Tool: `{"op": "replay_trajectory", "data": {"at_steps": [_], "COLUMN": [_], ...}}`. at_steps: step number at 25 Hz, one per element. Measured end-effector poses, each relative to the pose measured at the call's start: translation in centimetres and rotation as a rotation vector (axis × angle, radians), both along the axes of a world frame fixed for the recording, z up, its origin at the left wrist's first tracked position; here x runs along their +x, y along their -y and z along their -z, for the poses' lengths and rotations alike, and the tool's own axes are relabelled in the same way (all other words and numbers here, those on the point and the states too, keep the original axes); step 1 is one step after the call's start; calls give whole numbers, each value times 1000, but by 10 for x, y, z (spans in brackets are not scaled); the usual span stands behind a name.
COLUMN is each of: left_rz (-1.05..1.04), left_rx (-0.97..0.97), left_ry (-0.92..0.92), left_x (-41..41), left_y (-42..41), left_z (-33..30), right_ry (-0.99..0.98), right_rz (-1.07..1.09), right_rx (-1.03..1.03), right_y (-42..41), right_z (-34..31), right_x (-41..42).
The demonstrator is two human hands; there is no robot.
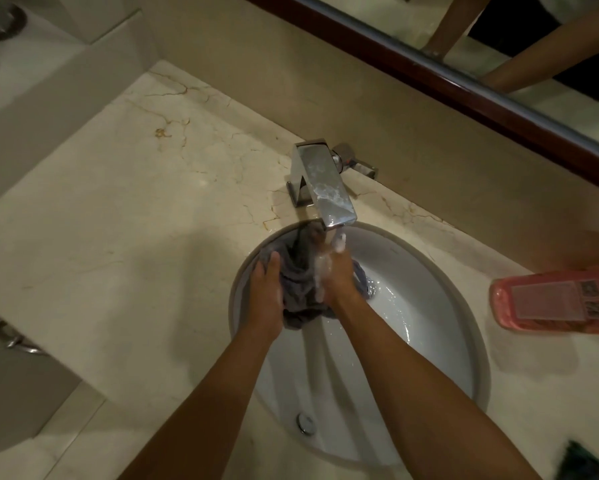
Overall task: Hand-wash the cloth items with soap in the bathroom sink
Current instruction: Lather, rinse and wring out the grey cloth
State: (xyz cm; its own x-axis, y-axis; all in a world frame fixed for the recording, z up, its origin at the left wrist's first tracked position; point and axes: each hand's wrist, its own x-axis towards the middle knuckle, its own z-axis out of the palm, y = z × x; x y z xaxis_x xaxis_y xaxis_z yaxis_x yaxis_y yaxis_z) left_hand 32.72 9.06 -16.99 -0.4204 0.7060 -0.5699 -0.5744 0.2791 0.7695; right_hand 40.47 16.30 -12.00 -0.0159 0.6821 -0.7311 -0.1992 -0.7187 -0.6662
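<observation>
While water runs from the tap [326, 188], left hand [265, 292] and right hand [338, 278] both clutch the grey cloth [300, 289] over the sink [429, 341]

A sink [429, 271] is set into the bench [135, 202], with a tap [326, 188] mounted on the bench behind it, its spout reaching out over the sink's rear rim. Inside the sink, under the spout, a cloth [300, 285] sits between the left hand [265, 296] and the right hand [338, 275]. A bottle [554, 299] lies on the bench to the right of the sink. A mirror [499, 46] runs along the wall behind the tap. A drain [306, 423] sits at the sink's near side.
</observation>
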Motion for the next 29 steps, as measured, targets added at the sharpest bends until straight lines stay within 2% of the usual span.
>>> {"op": "replay_trajectory", "data": {"at_steps": [3, 8, 13, 18, 21, 23, 26, 29], "left_rz": [-46, 12, -26, 29, 56, 82, 147, 173], "left_rx": [-34, 6, 35, 90, 63, 80, 146, 143], "left_ry": [27, 20, -17, -59, 59, 117, 118, -22], "left_x": [5, 9, 5, -5, -1, 4, 8, 9], "left_y": [3, 2, -6, -18, -26, -29, -34, -41], "left_z": [-1, -8, -13, -15, -19, -24, -27, -32], "right_ry": [188, 252, 157, 85, -120, -186, -111, 15], "right_rz": [-189, -309, -247, -26, -70, -157, -242, -209], "right_rx": [135, 255, 265, 137, 94, 85, 124, 194], "right_y": [-1, 0, -7, -5, 0, 6, 11, 8], "right_z": [4, 18, 19, 7, 6, 3, -2, -5], "right_x": [1, 10, 14, 43, 61, 67, 71, 70]}}
